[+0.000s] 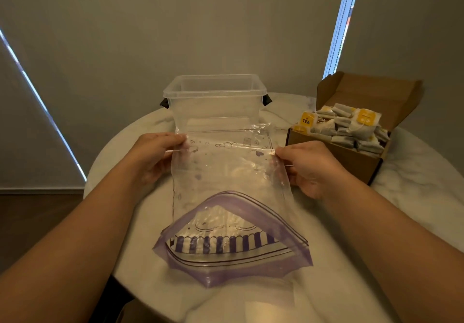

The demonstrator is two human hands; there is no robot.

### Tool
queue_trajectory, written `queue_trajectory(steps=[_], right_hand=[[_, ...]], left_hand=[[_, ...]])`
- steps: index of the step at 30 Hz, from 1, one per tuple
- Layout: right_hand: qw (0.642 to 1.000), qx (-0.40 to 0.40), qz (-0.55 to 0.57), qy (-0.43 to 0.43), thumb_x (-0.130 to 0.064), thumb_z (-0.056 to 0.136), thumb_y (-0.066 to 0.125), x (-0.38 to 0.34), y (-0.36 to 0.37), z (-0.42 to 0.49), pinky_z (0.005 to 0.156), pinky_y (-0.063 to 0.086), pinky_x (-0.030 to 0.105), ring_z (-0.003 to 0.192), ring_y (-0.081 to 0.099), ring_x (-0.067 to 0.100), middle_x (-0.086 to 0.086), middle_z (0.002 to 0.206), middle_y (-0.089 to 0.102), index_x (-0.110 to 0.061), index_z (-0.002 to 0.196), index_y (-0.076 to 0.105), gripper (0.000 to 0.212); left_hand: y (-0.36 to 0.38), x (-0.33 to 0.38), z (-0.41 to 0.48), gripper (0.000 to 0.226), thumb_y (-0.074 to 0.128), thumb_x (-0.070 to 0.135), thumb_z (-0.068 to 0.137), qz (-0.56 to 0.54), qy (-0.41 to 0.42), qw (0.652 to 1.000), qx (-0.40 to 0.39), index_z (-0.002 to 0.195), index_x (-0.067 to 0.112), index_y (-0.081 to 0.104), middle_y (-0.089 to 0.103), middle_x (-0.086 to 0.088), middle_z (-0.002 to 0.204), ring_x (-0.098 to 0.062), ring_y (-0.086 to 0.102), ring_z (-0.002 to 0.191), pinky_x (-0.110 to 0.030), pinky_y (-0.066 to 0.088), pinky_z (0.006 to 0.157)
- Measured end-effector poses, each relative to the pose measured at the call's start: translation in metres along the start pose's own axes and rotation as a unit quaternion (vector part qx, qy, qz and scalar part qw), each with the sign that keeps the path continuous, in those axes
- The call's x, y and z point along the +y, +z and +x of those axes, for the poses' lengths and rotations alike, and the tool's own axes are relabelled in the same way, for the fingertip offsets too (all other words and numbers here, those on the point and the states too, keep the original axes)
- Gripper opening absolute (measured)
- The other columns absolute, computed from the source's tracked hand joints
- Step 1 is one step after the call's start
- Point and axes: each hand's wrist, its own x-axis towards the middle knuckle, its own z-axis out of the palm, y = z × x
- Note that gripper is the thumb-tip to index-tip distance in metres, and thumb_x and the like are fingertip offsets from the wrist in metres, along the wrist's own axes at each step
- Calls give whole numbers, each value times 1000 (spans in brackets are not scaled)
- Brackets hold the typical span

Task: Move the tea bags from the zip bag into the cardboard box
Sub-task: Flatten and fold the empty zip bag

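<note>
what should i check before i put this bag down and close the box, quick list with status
1. The zip bag is empty: ok, nothing shows through the film.
2. Bag mouth open: ok, the purple zip gapes toward the person.
3. Grip: ok, left hand and right hand each pinch a side edge near the closed end.
4. The tea bags are in the cardboard box: ok, heaped above its front wall.
5. Whether the lid shuts over the heap: cannot tell.
6. Strays in the plastic tub: ok, none visible.
</note>
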Motion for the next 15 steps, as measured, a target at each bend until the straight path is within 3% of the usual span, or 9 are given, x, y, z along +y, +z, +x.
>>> queue_trajectory(steps=[2,4,7,10,12,15], right_hand=[[1000,-7,-6,-10,-13,94,61,0,-1,-1,72,58,37,77,66,25,13,87,70,-4,88,68,14],[1000,-19,-13,-14,-13,94,61,0,-1,-2,73,58,38,79,66,27,12,86,69,-5,83,68,16],[999,-29,-38,-22,-13,94,62,0,-1,-4,64,56,30,72,64,20,10,85,69,-7,82,68,15],[997,-44,-57,-21,-14,93,62,1,-1,-5,64,55,29,80,66,21,10,92,70,-9,84,69,13],[996,-51,-65,-24,-13,93,62,1,-2,-6,65,55,29,84,66,23,11,94,70,-9,86,70,11],[995,-55,-72,-31,-13,93,62,2,-2,-7,65,54,29,84,65,23,12,94,70,-9,86,71,11]], left_hand=[[-4,6,3,13,66,14,92,45,17,999,-18,101,6,72,74,-13,100,-23,71,81,-37,60,76],[-6,17,10,12,68,18,91,128,85,988,7,103,16,72,73,-8,106,-21,68,84,-33,56,72],[8,38,17,11,72,25,90,288,250,922,62,100,28,72,71,10,95,-4,64,78,-19,47,69],[48,50,14,14,68,28,92,395,322,858,-56,105,25,74,69,18,94,2,63,84,-15,48,74],[75,50,14,24,64,31,95,440,288,834,-168,114,20,73,71,11,100,-3,65,93,-21,50,83],[98,44,22,30,61,34,96,444,206,827,-276,115,14,73,75,1,103,-13,69,96,-31,55,89]])
